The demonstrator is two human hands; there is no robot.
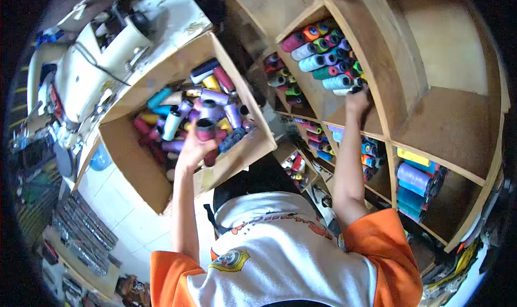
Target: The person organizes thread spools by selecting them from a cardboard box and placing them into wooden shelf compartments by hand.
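Note:
My left hand (pixel 195 152) is inside a cardboard box (pixel 126 170), its fingers closed round a dark red thread spool (pixel 205 133) with a black top. Many loose thread spools lie jumbled about it, among them a pale green one (pixel 172 125) and a lilac one (pixel 210 110). Reaching into a shelf compartment, my right hand (pixel 357 101) is closed at the lower end of a stack of thread spools (pixel 318 59). A dark-ended spool (pixel 356 86) shows at its fingertips, and the rest of that spool is hard to make out.
A wooden shelf unit (pixel 379 59) with upright dividers rises on the right. Lower compartments hold more spools, including a lilac spool (pixel 413 179). At the left, a white sewing machine (pixel 83 86) stands beside the box. Tiled floor (pixel 116 199) shows below.

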